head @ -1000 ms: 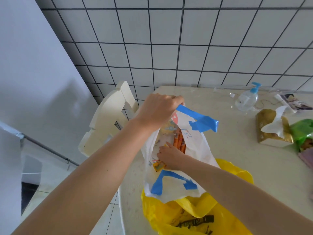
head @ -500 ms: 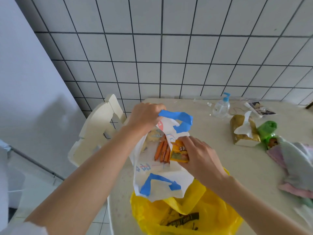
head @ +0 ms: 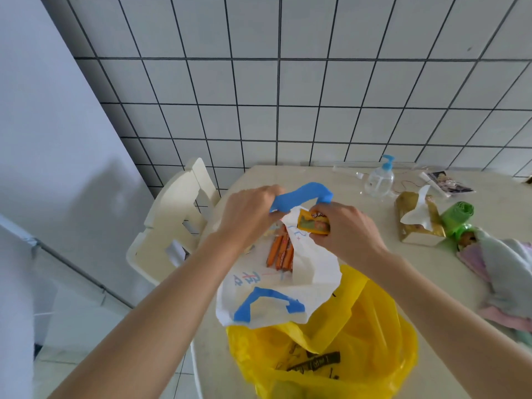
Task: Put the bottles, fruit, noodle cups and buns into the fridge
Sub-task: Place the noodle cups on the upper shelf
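Observation:
A white plastic bag (head: 276, 295) with blue handles lies on the table's left part. My left hand (head: 247, 217) grips its far blue handle (head: 299, 197) and holds the bag's mouth up. Orange sausage sticks (head: 280, 251) show inside the bag. My right hand (head: 345, 231) holds a small yellow-orange packet (head: 312, 224) just above the bag's mouth. A yellow plastic bag (head: 345, 341) lies partly under the white one, nearer to me; what it holds is hidden.
On the beige table (head: 431, 283) stand a clear pump bottle with a blue top (head: 378, 180), a gold tissue pack (head: 417, 220), a green bag (head: 457, 217) and crumpled cloth (head: 506, 269) at the right. A cream chair (head: 172, 226) stands left of the table, against the tiled wall.
My right hand came out of the white bag with the yellow-orange packet and lifted it to the bag's mouth. My left hand kept hold of the blue handle.

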`<action>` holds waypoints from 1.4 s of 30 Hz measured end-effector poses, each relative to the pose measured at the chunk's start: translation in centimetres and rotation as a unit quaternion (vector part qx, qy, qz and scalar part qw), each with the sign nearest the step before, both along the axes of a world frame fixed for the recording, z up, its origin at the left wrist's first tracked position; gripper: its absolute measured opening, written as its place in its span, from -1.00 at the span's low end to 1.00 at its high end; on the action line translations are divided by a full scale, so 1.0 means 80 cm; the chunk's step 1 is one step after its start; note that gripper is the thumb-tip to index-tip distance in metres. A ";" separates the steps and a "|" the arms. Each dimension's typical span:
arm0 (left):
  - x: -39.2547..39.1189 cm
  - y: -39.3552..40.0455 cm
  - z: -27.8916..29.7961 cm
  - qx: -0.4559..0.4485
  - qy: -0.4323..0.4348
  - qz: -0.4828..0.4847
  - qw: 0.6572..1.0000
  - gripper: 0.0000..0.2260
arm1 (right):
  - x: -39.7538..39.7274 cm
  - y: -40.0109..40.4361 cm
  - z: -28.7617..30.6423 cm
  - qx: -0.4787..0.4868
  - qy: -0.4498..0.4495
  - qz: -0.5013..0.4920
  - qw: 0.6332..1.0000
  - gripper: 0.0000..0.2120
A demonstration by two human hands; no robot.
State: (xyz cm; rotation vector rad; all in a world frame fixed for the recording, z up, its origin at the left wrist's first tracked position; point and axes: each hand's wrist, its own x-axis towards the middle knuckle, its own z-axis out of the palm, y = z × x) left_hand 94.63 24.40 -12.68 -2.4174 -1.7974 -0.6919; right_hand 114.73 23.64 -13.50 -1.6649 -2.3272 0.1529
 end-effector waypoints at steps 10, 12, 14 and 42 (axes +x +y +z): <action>0.052 -0.089 -0.077 -0.031 -0.042 -0.089 0.995 -0.85 | 0.005 0.005 0.015 0.027 0.050 -0.010 0.998 -0.66; 0.059 -0.067 -0.101 -0.200 -0.020 0.015 0.979 -0.80 | 0.007 0.004 0.018 0.026 0.046 -0.013 0.998 -0.66; 0.063 -0.039 -0.127 -0.298 -0.019 0.079 0.951 -0.72 | 0.009 0.004 0.020 0.030 0.036 -0.015 0.999 -0.65; 0.080 0.071 -0.300 -0.392 -0.073 0.252 0.882 -0.27 | 0.008 0.023 0.034 0.050 0.022 0.003 0.999 -0.59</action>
